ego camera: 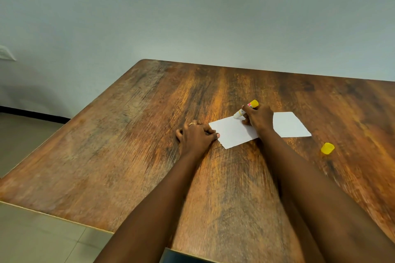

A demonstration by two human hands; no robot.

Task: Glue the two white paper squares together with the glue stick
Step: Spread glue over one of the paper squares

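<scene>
On the wooden table (pixel 128 134), the near paper square (pixel 230 132) is pinned at its nine-o'clock edge by the left hand (pixel 195 136). The glue stick (pixel 245 109) is gripped by the right hand (pixel 259 119), tip pressed on that sheet. A second square (pixel 292 124) lies at three o'clock, a yellow cap (pixel 327 148) beyond.

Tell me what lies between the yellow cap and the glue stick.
In the head view, the right paper square lies between the cap and the glue stick, with bare table around it.

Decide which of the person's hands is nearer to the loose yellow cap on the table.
Right. The right hand, holding the glue stick, lies up and left of the yellow cap; the left hand is farther left.
</scene>
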